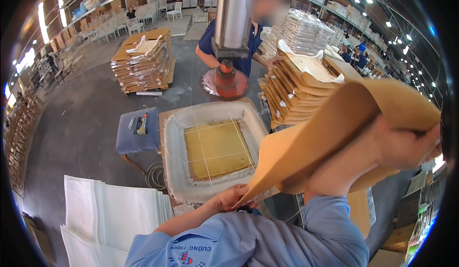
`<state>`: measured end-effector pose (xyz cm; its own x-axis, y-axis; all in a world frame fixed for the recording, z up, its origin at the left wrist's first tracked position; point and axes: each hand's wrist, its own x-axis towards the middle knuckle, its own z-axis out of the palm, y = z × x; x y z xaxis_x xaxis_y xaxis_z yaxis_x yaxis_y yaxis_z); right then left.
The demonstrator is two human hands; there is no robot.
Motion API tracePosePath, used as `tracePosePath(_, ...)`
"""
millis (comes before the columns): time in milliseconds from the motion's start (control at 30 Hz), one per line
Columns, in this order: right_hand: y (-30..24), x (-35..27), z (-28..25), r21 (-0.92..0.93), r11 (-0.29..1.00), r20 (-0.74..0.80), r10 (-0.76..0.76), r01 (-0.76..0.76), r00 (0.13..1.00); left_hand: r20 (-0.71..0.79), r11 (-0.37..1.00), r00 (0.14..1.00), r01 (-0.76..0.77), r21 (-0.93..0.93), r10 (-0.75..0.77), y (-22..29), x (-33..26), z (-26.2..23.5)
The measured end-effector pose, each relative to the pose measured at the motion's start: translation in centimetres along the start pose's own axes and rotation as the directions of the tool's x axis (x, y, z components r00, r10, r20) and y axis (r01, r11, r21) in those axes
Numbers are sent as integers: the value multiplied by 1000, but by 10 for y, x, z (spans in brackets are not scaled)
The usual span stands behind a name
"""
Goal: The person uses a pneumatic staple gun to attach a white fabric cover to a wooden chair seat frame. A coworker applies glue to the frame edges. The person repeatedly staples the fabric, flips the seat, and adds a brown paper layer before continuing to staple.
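A large brown paper-like sheet (306,147) curls up in front of me on the right. My left hand (230,196) is closed on its lower left corner. Raised at the far right, my right hand (406,145) is closed on the sheet's other end, partly blurred, with some fingers hidden by the brown fold. Before me lies a square form lined with white fabric (176,138), its raised padded rim around a yellow panel (217,147). Thin white strings cross over the panel. The sheet's near edge overlaps the form's right side.
Above the form hangs a metal column with a round red plate (224,83). A person in dark blue (205,42) stands behind it, one hand at a stack of brown-wrapped pieces (296,92). A blue stool (136,138) with tools stands left; white sheets (114,205) lie nearer.
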<state>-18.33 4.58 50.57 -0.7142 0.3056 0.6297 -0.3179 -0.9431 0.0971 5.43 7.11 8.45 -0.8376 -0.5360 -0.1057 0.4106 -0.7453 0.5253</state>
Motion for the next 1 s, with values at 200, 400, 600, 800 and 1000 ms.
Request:
tracePosePath(200, -14, 45, -160, -529, 846, 110, 149, -69, 983, -374, 886, 826, -463, -26, 421, 86, -78, 31)
tracePosePath(400, 115, -120, -243, -389, 371, -388, 764, -843, 516, -534, 726, 615, -687, -1, 581, 152, -79, -56)
tracePosePath(600, 250, -166, -238, -292, 113, -347, 913, -950, 215, -693, 717, 449, -683, 141, 564, 292, 1, -73)
tracePosePath(800, 333, -151, -129, -312, 14, -186, 980, -950, 75, -566, 537, 238, -716, 446, 789, 434, -15, -2)
tracePosePath(1000, 370, -137, -81, -391, -19, 21, 999, -920, -30, -496, 406, 67, -673, 618, 866, 483, -58, 53)
